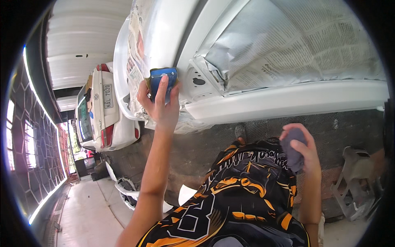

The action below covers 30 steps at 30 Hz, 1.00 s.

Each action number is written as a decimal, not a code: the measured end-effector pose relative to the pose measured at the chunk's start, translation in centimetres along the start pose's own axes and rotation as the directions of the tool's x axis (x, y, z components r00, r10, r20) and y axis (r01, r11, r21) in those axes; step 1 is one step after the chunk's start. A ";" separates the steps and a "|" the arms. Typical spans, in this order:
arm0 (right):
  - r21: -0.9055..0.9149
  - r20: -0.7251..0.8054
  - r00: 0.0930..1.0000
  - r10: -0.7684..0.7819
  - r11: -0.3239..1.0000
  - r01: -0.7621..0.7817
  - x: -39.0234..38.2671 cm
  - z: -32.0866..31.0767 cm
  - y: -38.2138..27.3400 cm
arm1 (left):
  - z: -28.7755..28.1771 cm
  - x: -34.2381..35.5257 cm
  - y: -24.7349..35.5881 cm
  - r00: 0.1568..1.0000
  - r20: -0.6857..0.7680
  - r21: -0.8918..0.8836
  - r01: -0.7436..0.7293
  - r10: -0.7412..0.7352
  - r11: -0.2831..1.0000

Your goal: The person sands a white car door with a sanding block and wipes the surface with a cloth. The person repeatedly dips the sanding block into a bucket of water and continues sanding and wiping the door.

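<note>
My left hand (161,105) is closed on a blue sanding block (173,74) with a brownish sheet, likely sandpaper, showing at its edges. The block rests against the white car body (162,37), beside a bare corner of the frame with holes in it. My index finger lies along the block's blue back. Lower right, my right hand (309,151) grips a bunched grey cloth (293,150), held away from the car near my shirt.
Printed newspaper (312,45) masks the window area, and more paper (135,61) hangs at the left. A white sill (288,99) runs across. A grey plastic stool (357,181) stands at right. Behind are a white parked car (108,107) and a loose car part (126,189) on the floor.
</note>
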State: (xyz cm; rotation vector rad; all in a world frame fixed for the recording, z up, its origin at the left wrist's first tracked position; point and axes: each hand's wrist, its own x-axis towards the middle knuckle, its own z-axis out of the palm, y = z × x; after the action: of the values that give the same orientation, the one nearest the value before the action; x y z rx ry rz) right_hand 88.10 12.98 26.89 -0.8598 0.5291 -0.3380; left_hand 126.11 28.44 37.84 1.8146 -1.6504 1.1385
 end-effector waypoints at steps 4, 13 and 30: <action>0.081 -0.147 0.986 0.074 0.995 -0.062 -1.7 -3.0 0.7 | 0.1 0.4 0.4 0.994 0.108 0.160 0.017 -0.035 0.987; 0.084 -0.184 0.981 0.055 0.996 -0.040 -1.8 -4.4 0.0 | 0.6 0.2 1.2 1.000 -0.017 0.086 0.018 -0.016 0.996; 0.315 -0.204 0.973 0.111 0.948 -0.042 -3.4 -1.2 2.0 | 1.0 0.2 1.0 0.998 -0.042 0.016 0.052 -0.051 0.999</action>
State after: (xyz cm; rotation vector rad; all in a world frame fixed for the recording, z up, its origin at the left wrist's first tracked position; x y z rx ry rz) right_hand 84.82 15.07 25.74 -0.4982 0.6925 -0.4342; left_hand 125.40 27.33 37.21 1.8207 -1.5663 1.1635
